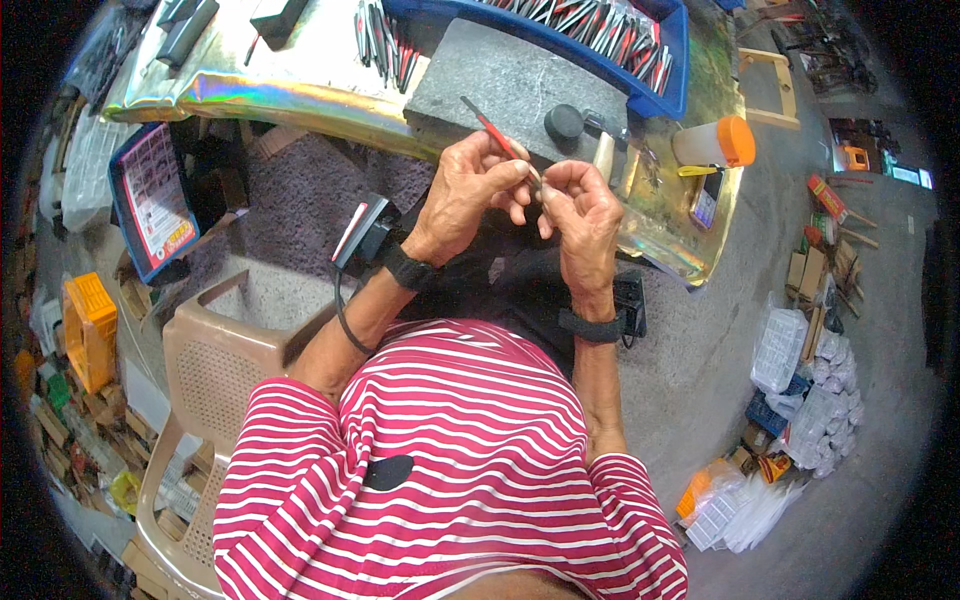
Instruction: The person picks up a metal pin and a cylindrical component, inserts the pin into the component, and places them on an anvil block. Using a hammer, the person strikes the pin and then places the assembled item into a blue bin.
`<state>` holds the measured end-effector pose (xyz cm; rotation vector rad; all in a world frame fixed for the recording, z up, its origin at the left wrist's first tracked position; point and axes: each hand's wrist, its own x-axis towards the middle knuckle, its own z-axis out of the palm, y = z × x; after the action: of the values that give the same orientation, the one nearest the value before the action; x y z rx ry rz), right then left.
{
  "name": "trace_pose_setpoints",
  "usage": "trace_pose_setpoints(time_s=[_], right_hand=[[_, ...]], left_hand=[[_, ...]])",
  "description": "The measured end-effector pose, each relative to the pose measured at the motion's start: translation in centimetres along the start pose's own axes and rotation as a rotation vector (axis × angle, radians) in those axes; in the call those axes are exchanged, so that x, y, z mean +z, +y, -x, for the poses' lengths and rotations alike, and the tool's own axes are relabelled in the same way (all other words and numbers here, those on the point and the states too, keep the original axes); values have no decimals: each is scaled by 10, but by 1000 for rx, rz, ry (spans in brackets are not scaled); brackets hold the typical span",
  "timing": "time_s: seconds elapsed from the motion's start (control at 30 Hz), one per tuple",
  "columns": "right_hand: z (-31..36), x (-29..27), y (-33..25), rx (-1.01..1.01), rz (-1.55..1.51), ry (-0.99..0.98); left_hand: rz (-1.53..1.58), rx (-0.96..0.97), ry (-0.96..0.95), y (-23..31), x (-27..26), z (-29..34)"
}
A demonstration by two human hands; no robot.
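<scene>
Above the near edge of the bench, my left hand (pixel 466 190) is closed around a thin red-handled tool with a dark shaft (pixel 492 128), which looks like a small screwdriver. Its shaft slants up and left over a grey stone slab (pixel 480 70). My right hand (pixel 584 205) pinches close to the tool's lower end, fingertips almost meeting those of the left. Whatever lies between the right fingertips is too small to make out. A round black piece (pixel 564 124) sits on the slab, with a pale-handled tool (pixel 604 155) to its right.
A blue tray (pixel 684 60) of similar red and black tools stands behind the slab; several more lie left of it (pixel 375 45). On the right are an orange-lidded jar (pixel 700 143) and a phone (pixel 706 198). A beige plastic chair (pixel 215 345) stands at my left.
</scene>
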<state>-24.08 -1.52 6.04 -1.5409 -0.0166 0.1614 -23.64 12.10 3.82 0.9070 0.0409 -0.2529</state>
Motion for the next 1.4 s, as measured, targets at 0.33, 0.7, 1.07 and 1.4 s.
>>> trace_pose_setpoints(time_s=[0.33, 0.7, 1.07, 1.4], right_hand=[[0, -2, 5, 38, -55, -12], [0, -5, 4, 60, -70, -56], [-2, -9, 7, 46, -190, -76], [-3, -11, 4, 63, -191, -58]], left_hand=[[-57, -1, 38, -2, -1, -1], [-42, 5, 59, -3, -3, -2], [-49, -3, 89, -2, -3, -3], [-39, 0, 102, -4, -3, -5]])
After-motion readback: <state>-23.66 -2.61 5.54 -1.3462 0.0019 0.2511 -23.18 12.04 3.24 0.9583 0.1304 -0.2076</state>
